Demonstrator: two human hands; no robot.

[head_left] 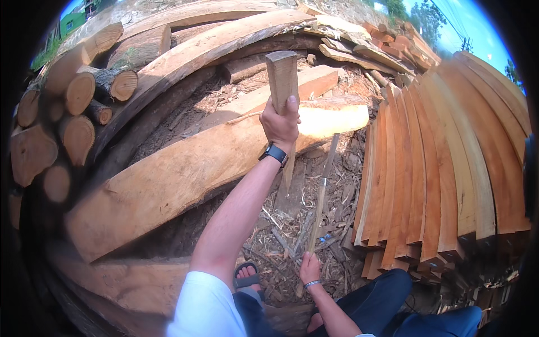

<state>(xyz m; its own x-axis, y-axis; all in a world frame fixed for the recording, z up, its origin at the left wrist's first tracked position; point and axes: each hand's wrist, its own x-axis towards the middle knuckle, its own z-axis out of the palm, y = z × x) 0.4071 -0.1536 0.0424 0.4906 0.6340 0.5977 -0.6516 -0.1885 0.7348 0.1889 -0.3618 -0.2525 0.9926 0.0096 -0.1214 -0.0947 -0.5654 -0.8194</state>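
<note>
My left hand, a dark watch on its wrist, grips a squared wooden stake and holds it upright. The stake's lower end tapers to a point near the chip-covered ground. My right hand, with a thin bracelet, is closed around the lower end of a long slim tool with a pale wooden handle. The tool slants up to the right of the stake. Its upper part is darker, and I cannot tell its exact kind.
A thick sawn beam lies across just behind the stake. Round logs are piled at the left. Reddish planks stand stacked on edge at the right. More slabs lie at the back. My sandalled foot rests on the chips.
</note>
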